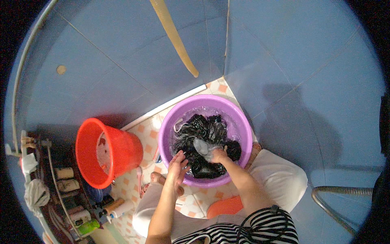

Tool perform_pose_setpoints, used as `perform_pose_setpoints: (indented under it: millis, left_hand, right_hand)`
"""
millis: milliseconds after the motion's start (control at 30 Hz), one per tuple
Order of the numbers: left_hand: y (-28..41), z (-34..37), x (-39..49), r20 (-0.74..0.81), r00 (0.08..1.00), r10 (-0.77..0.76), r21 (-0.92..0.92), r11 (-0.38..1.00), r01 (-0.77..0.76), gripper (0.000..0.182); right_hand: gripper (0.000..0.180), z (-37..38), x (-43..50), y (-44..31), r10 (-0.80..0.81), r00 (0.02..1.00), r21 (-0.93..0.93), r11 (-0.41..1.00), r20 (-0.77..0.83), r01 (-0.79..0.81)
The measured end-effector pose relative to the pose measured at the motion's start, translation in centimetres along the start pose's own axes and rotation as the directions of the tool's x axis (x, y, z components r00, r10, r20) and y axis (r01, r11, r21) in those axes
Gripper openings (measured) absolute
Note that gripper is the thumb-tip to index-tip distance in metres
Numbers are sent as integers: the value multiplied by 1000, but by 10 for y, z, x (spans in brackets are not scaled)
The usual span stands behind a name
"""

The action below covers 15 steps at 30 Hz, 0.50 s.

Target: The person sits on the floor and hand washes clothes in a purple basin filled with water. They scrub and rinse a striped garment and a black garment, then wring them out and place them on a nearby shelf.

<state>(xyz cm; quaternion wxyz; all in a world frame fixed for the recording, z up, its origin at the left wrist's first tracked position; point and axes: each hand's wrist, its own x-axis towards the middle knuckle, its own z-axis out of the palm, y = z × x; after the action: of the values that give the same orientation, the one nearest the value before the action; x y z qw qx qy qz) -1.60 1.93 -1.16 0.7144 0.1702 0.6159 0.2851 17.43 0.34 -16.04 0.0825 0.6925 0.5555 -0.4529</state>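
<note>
A purple plastic basin [164,134] stands on the tiled floor before me, with water and a heap of wet black clothes [195,129] in it. A thin white loop [177,125] shows at the heap's far left side. My right hand [218,155] is over the middle of the basin and grips a grey piece of wet cloth [202,148], which lies on the black clothes. Its fingertips are partly hidden. Near the basin's left front rim, my left hand [177,167] hovers with fingers apart and nothing visible in it.
To the left a red bucket [128,149] tilts in view, with sudsy contents. A brush [157,157] and a pink-handled item [139,180] lie between. Bottles [122,209] crowd the left shelf [61,195]. A white pipe [170,103] runs along the wall; a metal hose [341,191] hangs right.
</note>
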Motion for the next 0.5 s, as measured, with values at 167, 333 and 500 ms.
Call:
perform_pose_setpoints:
  millis: [167, 333, 500]
  left_hand:
    - [-2, 4, 11, 36, 985, -169, -127, 977, 172, 62]
    - [-3, -5, 30, 432, 901, -36, -340, 919, 199, 47]
    - [6, 8, -2, 604, 783, 148, -360, 927, 102, 37]
  right_hand:
    - [37, -29, -54, -61, -273, 797, 242, 856, -538, 457]
    - [23, -45, -181, -145, -445, 511, 305, 455, -735, 836]
    - [30, -45, -116, -136, -415, 202, -128, 641, -887, 757]
